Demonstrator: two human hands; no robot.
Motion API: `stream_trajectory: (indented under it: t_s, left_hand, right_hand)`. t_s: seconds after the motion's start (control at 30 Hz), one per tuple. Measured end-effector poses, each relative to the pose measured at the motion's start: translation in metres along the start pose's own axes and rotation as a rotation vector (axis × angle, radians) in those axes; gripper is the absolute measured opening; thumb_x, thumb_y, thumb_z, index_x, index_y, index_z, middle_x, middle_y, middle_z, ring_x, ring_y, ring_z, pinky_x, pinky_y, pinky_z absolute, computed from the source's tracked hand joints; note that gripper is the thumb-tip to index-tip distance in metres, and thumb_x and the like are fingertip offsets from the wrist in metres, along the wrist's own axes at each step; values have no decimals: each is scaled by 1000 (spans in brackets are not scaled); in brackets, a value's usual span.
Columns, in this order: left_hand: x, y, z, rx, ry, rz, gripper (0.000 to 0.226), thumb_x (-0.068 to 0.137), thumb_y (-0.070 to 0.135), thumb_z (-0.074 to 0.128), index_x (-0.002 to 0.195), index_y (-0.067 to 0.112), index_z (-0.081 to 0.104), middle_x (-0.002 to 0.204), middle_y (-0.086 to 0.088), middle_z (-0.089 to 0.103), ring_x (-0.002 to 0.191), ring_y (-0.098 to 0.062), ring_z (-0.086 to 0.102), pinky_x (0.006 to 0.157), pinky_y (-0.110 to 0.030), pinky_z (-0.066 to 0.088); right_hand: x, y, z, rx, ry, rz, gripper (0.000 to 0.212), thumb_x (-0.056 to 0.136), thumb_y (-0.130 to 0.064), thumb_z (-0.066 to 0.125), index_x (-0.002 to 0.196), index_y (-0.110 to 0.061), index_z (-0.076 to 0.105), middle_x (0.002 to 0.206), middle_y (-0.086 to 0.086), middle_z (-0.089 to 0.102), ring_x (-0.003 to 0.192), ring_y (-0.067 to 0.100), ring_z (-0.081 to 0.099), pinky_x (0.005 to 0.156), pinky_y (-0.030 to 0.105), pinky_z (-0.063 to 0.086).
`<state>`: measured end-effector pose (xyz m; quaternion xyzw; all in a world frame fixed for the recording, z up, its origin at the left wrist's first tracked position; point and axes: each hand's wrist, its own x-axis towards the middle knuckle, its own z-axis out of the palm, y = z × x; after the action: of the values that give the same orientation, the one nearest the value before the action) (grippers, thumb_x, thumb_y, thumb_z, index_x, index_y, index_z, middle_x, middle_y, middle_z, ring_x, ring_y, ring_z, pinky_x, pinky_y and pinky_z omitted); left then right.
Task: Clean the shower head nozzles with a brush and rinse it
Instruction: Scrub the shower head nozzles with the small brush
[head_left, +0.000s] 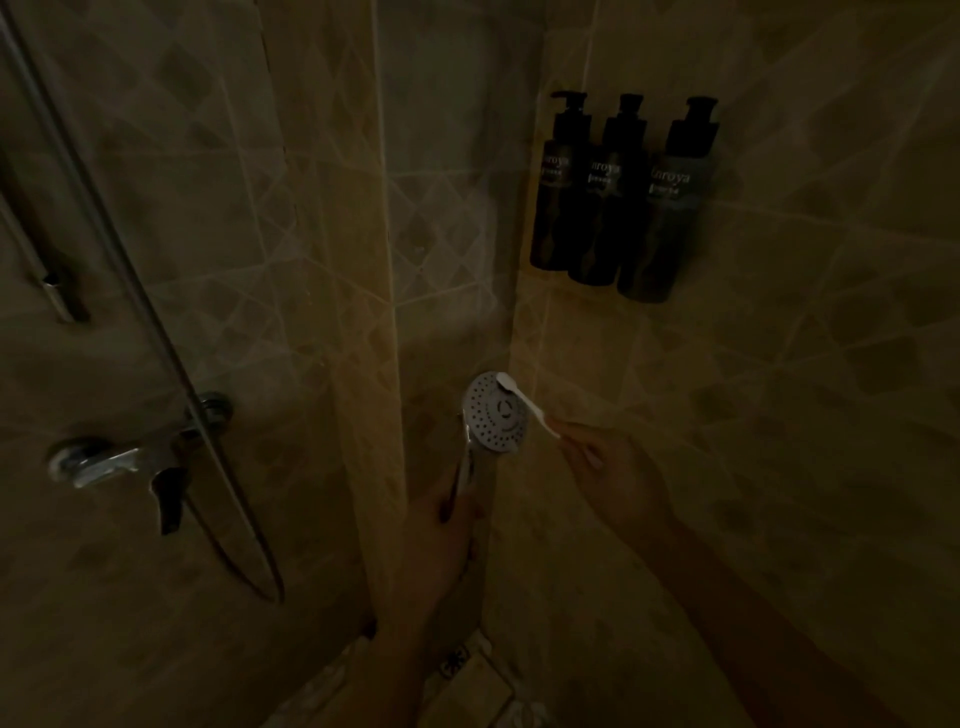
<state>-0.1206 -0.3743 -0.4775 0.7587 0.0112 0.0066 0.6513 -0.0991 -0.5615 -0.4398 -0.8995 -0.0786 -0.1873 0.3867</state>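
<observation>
Gripping the chrome handle low in the centre of the frame, the left hand (441, 530) holds the shower head (493, 415), its round grey face dotted with nozzle holes. The right hand (608, 467) pinches a white brush (524, 402), its tip on the face's upper rim. Upper right, three dark pump bottles (623, 192) read "aroya" (any letter before that is unclear).

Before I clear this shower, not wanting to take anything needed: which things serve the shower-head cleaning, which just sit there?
In use: shower head, gripped by left hand; brush, held by right hand; mixer tap, likely for rinsing.
Idle: three black pump bottles.
</observation>
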Motion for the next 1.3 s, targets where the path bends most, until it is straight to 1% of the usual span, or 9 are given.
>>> stream_trajectory:
  t_s: [0.13,0.2,0.37,0.53,0.63,0.8,1.0,1.2,1.3]
  left_hand:
    - [-2,2,-1,-37,37,-39,20,94,39,45,89,34,63,70,-7,64,50,-13,53,49,-28,40]
    - [-2,2,0,-32,36,-44,19,95,37,45,91,33,63,71,-6,64,52,-14,53,52,-30,42]
    - [-3,11,4,-68,44,-26,23,95,33,46,78,39,60,74,-10,63,55,-19,54,56,-34,44]
    - [-5,16,6,-150,11,-44,25,96,28,45,82,41,62,66,-3,60,49,-16,49,48,-27,38]
    - [-7,16,5,-153,-4,-70,37,96,27,46,66,44,59,65,-6,56,49,-18,47,46,-27,37]
    - [-8,15,1,-175,4,-98,31,97,27,43,71,37,56,66,-7,56,47,-16,46,45,-25,35]
    - [-1,13,0,-170,17,-135,27,97,26,44,74,33,57,66,-7,57,47,-17,45,48,-27,34]
    - [3,13,0,-200,20,-151,24,96,26,45,78,24,61,59,-4,55,43,-15,44,44,-25,33]
    - [3,13,0,-200,5,-155,23,96,26,45,79,28,60,59,-4,55,44,-15,44,44,-25,33]
  right_hand:
    - [-23,-2,6,-109,-143,-62,28,94,-30,51,120,-41,57,100,-9,71,85,8,67,78,25,55]
    - [-23,2,4,-116,-99,-53,31,94,-30,52,121,-45,54,100,-7,72,84,9,67,79,28,56]
    - [-33,-6,14,-117,-133,-78,34,94,-26,54,124,-40,51,111,-1,70,95,16,66,88,21,47]
    - [-15,8,11,36,-7,33,31,94,-25,54,120,-40,58,110,-18,66,95,3,66,88,32,55]
    - [-18,4,13,56,-47,14,32,94,-22,53,120,-39,57,111,-19,64,99,1,64,91,26,53]
    - [-15,17,8,3,-24,68,28,93,-25,54,115,-40,61,100,-24,63,89,-5,62,89,27,53]
    - [-21,14,14,-34,-59,-2,31,92,-19,56,119,-33,61,108,-25,56,90,-32,46,78,-8,33]
    - [-20,13,25,50,-71,16,31,93,-17,55,120,-31,60,114,-20,59,101,-15,54,89,-2,35]
    - [-14,15,25,119,9,70,28,92,-15,56,116,-28,64,112,-17,62,95,-20,54,86,-3,36]
